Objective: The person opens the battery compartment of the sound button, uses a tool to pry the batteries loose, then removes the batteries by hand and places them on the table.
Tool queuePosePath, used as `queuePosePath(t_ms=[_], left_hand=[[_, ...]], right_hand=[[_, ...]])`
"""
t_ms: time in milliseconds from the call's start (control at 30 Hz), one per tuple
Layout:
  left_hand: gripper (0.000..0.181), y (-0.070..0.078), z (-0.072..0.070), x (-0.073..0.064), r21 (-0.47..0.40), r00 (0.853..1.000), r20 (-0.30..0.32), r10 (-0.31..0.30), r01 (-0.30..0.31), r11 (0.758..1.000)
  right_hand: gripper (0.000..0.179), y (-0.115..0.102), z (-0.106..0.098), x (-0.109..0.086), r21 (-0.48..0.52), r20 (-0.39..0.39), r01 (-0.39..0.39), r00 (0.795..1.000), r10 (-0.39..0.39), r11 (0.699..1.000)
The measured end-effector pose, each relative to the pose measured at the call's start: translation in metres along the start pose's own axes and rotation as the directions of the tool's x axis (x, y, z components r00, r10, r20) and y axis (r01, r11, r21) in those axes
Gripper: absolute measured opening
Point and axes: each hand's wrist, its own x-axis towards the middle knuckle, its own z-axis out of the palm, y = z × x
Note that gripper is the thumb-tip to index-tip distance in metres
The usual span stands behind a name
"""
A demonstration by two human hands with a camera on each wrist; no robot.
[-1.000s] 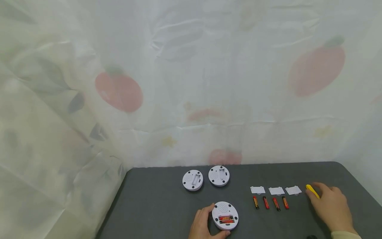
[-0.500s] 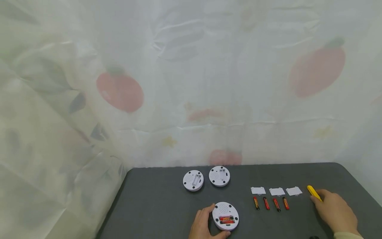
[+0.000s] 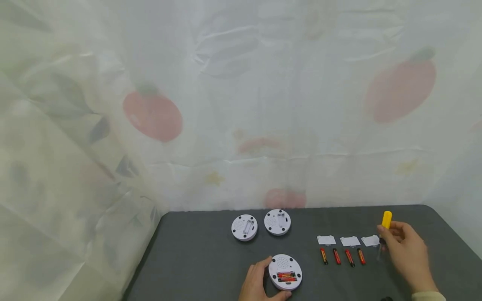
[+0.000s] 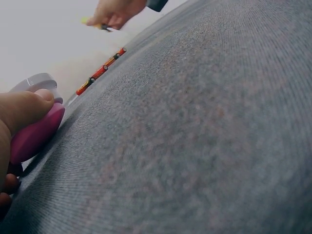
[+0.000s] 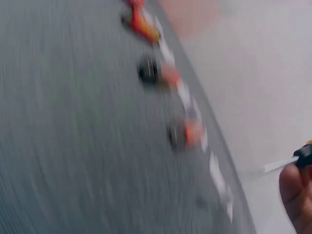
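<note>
My left hand (image 3: 260,281) grips a round white device (image 3: 283,262) by its edge, on the dark table. Its upturned face has small holes, dark feet and an uncovered compartment with red batteries (image 3: 287,276) in it. In the left wrist view, the thumb (image 4: 34,105) presses its side, and its lower part is pink. To the right, my right hand (image 3: 408,251) pinches a screwdriver (image 3: 386,219), yellow handle up and thin shaft pointing down, raised above the table. The right wrist view is blurred, with the screwdriver's shaft (image 5: 280,165) beside the fingertips.
Two more round white devices (image 3: 244,228) sit farther back with their compartments uncovered. Three white battery covers (image 3: 350,241) lie in a row at the right, with several loose batteries (image 3: 349,258) in front. A small dark object (image 3: 386,298) shows at the bottom edge.
My right hand has picked the screwdriver up from the table, turned it upright and moved it slightly left. The left hand and its device have stayed in place.
</note>
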Motion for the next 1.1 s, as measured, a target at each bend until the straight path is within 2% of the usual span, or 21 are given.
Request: queuePosePath(t_ms=[100,167,267,333,400,533,700,900,1100], left_hand=[[0.094,0.0,0.0,0.0,0.005,1.0,-0.003,0.009,-0.009,1.0],[0.094,-0.001,0.0,0.0,0.01,1.0,-0.004,0.017,-0.017,1.0],[0.093,-0.001,0.001,0.0,0.014,1.0,-0.006,0.021,-0.021,1.0],[0.094,-0.001,0.001,0.0,0.006,1.0,-0.004,0.012,-0.012,1.0],[0.095,0.001,0.0,0.001,-0.005,1.0,0.009,-0.015,0.015,1.0],[0.097,0.003,-0.002,0.0,-0.026,0.997,0.032,-0.066,0.067,0.997],[0.099,0.003,-0.001,0.002,-0.006,0.998,0.029,-0.056,0.057,0.998],[0.1,0.003,-0.001,0.005,0.021,0.998,0.046,-0.035,0.034,0.999],[0.099,0.003,-0.001,0.004,0.03,0.998,0.047,-0.029,0.028,0.999]], right_hand=[[0.059,-0.017,0.008,-0.01,0.174,0.017,0.006,1.0,-0.01,0.985],[0.055,-0.027,0.015,-0.017,0.29,0.041,0.01,0.999,-0.023,0.957],[0.046,-0.042,0.029,-0.028,0.457,0.082,0.014,0.995,-0.057,0.889],[0.039,-0.052,0.039,-0.036,0.56,0.1,0.01,0.992,-0.08,0.828],[0.034,-0.06,0.05,-0.046,0.628,0.098,0.027,0.989,-0.113,0.778],[0.031,-0.076,0.07,-0.067,0.676,0.093,0.057,0.982,-0.162,0.735],[0.035,-0.089,0.091,-0.088,0.692,0.14,0.016,0.978,-0.156,0.722],[0.041,-0.094,0.105,-0.103,0.63,0.188,-0.003,0.971,-0.149,0.777],[0.035,-0.094,0.109,-0.11,0.62,0.213,-0.006,0.964,-0.162,0.784]])
